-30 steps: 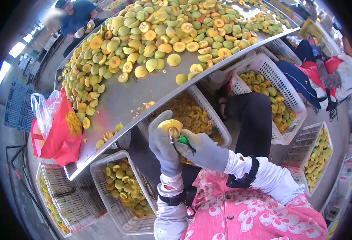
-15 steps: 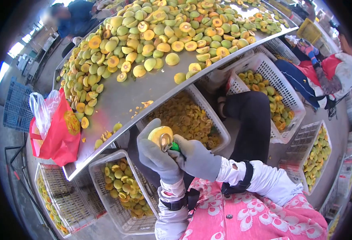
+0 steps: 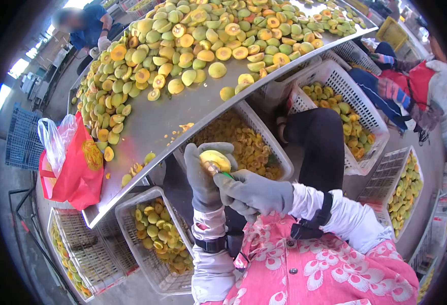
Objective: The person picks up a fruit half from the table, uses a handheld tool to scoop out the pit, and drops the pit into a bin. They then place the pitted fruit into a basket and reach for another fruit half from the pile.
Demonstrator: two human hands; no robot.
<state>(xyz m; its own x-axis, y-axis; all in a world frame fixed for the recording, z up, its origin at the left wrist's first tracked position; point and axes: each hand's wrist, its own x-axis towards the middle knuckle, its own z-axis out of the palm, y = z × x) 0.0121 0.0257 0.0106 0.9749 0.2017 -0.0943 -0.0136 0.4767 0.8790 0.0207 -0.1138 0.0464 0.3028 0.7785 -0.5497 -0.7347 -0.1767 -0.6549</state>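
My left hand (image 3: 203,178), in a grey glove, is closed around a yellow halved peach (image 3: 217,158) with the cut side toward me. In my right hand (image 3: 261,192), also gloved, is a pitting tool (image 3: 227,175) with a green handle. Its metal end meets the cut face of the fruit; the pit area is partly hidden. Below and beyond my hands stands a crate (image 3: 286,165) of yellow cut scraps (image 3: 249,145). The metal table (image 3: 167,119) ahead carries a big heap of halved peaches (image 3: 188,43).
A red bag (image 3: 76,170) sits at the table's left corner. Crates of fruit stand at lower left (image 3: 175,287), right (image 3: 358,96) and far right (image 3: 378,180). One co-worker (image 3: 89,25) is at upper left; another person's arm (image 3: 398,94) shows at right.
Both hands have moved slightly up, and the halved peach has turned in my left fingers, which have opened out somewhat. The tool has shifted against it. The co-worker at upper left has leaned in.
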